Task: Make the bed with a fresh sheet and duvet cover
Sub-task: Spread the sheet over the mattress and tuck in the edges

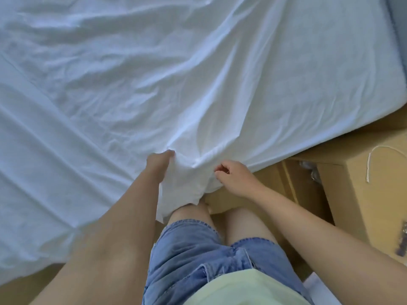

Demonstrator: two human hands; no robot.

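The sheet (154, 73) is white, thin and heavily creased. It lies spread over most of the mattress (363, 84), with long folds running towards the mattress's near corner, where the cloth gathers into a bunch and hangs over the edge. A strip of the mattress on the right looks uncovered, or at least smoother.

The left hand (159, 160) is at that near corner of the mattress, its fingers buried in the bunched cloth and gripping it. The right hand (233, 175) is just beside it, apart from the left, with its fingers curled against the hanging edge. I cannot tell whether it pinches the cloth or only touches it.

The step in hand appears to be fitting the sheet's corner over the mattress corner. To do it well, pull the slack evenly towards the corner, lift the mattress slightly with one hand and tuck the cloth under with the other. Then smooth the creases outward, so the far side is not dragged off.

Below the mattress corner are the person's denim shorts (198, 260). To the right of the mattress stands a wooden cabinet (363, 205) with a white cord (371, 164) on top.
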